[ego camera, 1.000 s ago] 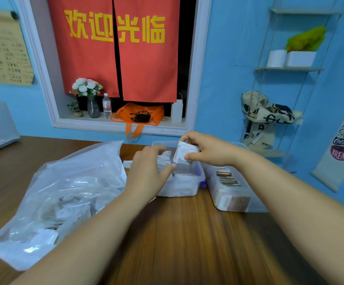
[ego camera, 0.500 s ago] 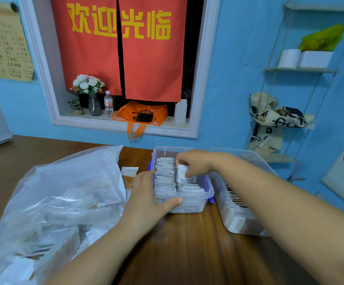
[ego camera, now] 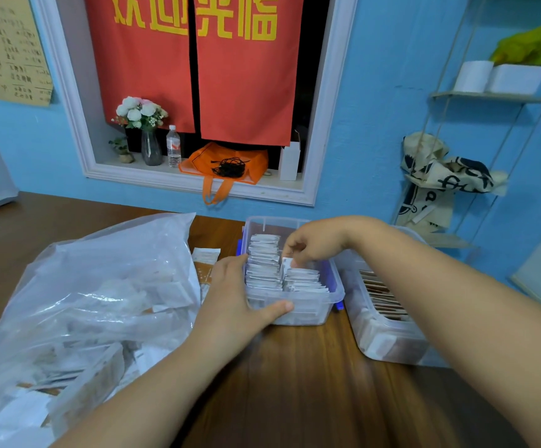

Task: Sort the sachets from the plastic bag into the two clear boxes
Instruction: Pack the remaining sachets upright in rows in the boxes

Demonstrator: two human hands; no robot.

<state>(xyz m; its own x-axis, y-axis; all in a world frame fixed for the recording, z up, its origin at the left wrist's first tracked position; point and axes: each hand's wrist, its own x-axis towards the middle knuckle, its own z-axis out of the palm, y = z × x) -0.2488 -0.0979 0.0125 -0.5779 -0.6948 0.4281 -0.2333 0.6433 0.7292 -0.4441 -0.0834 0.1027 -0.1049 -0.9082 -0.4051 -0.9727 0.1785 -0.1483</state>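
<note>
Your left hand (ego camera: 233,295) grips the near left corner of the clear box (ego camera: 306,315), thumb on its front wall. Your right hand (ego camera: 314,244) pinches a white sachet (ego camera: 287,263) inside, in the right-hand row. The plastic bag (ego camera: 85,302) lies left on the desk (ego camera: 295,383); the second box (ego camera: 389,347) stands right.

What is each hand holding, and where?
The right hand pinches a white sachet by its top edge; the left hand grips the clear box at its near-left corner.
</note>
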